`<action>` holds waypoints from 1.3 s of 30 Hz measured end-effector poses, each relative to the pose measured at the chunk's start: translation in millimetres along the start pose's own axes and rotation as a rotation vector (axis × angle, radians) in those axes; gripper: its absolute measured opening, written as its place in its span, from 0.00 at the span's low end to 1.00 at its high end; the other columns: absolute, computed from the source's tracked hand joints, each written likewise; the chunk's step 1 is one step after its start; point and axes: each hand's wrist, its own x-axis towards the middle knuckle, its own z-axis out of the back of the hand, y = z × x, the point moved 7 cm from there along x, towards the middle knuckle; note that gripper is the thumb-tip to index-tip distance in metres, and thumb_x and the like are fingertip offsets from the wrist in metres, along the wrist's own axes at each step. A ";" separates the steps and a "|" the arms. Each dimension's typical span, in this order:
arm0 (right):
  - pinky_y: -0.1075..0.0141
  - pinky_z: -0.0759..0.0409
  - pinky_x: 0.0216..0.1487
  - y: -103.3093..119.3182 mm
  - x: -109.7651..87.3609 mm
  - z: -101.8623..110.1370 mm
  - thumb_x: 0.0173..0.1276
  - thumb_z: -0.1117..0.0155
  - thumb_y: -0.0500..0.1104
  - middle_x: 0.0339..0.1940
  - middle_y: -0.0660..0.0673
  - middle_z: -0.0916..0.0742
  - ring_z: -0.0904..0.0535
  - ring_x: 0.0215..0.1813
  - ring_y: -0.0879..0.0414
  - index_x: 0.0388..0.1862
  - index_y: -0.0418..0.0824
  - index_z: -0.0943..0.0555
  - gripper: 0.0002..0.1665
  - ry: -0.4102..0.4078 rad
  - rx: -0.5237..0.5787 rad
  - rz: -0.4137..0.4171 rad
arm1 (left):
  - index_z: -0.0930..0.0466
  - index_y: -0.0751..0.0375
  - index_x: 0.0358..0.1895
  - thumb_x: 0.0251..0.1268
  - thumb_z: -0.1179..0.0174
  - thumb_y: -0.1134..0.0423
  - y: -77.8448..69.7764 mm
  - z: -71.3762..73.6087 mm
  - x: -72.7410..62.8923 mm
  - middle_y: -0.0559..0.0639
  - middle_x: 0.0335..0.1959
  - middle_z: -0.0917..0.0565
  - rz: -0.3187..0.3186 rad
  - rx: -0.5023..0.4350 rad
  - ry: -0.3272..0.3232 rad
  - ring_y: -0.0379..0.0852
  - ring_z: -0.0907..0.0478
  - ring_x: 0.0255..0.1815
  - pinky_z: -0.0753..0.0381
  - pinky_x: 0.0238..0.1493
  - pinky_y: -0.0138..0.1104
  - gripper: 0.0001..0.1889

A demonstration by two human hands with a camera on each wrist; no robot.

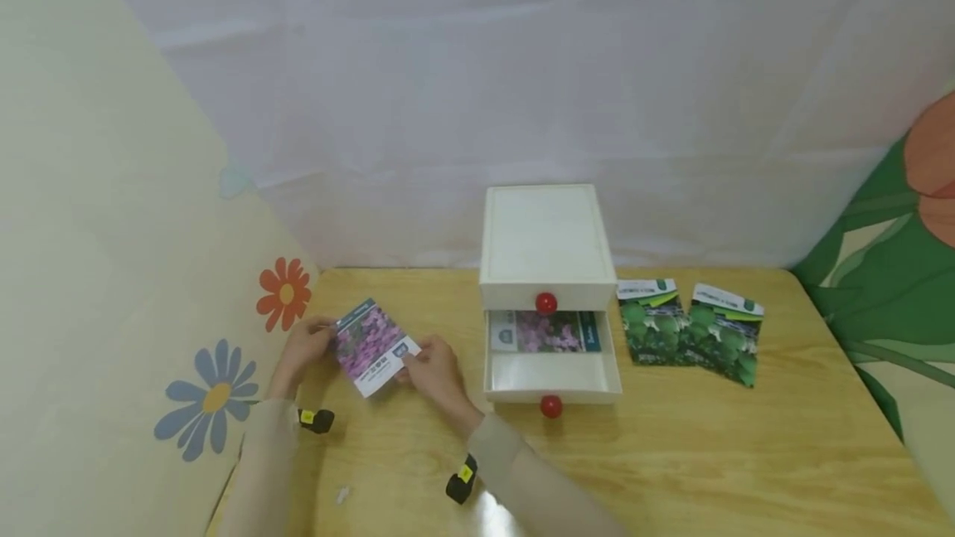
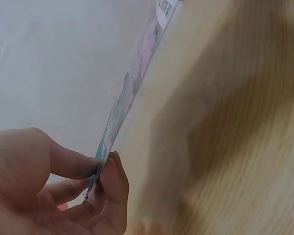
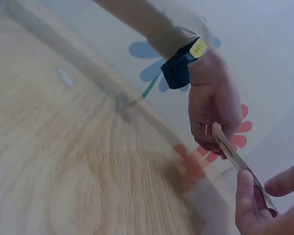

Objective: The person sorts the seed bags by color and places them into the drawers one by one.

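Observation:
Between my two hands, a seed packet with pink-purple flowers and a white end is held above the left part of the table. My left hand pinches its dark green end between thumb and fingers; the left wrist view shows this packet nearly edge-on. At the white end, my right hand grips a corner with the thumb on top. To the right stands a white two-drawer box, its lower drawer pulled out. A similar flower packet lies at the back of that drawer.
Two green-leaf packets lie overlapping on the table right of the box. Red round knobs front the drawers. A wall with painted flowers borders the table's left side. A small whitish scrap lies near the front.

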 end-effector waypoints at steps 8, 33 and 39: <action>0.55 0.05 0.44 9.4 -17.2 -6.2 0.72 0.33 0.30 0.39 0.34 0.11 0.09 0.37 0.40 0.55 0.28 0.26 0.16 0.091 0.172 0.006 | 0.26 0.73 0.69 0.84 0.49 0.58 -13.3 5.9 -22.8 0.73 0.65 0.22 -0.049 -0.041 -0.047 0.54 0.20 0.52 0.14 0.47 0.35 0.23; 0.47 0.06 0.43 48.8 -51.1 -1.8 0.74 0.37 0.31 0.37 0.39 0.09 0.09 0.36 0.36 0.55 0.30 0.21 0.13 0.172 0.114 0.102 | 0.27 0.72 0.71 0.86 0.48 0.52 -22.0 22.8 -57.8 0.41 0.48 0.17 -0.070 -0.197 0.039 0.34 0.19 0.43 0.13 0.46 0.27 0.27; 0.49 0.06 0.42 59.6 -63.5 1.9 0.74 0.36 0.32 0.39 0.38 0.09 0.10 0.37 0.35 0.56 0.30 0.21 0.14 0.198 0.122 0.125 | 0.25 0.73 0.67 0.86 0.47 0.51 -31.9 25.0 -67.5 0.37 0.40 0.17 -0.119 -0.216 0.053 0.35 0.18 0.40 0.12 0.45 0.28 0.26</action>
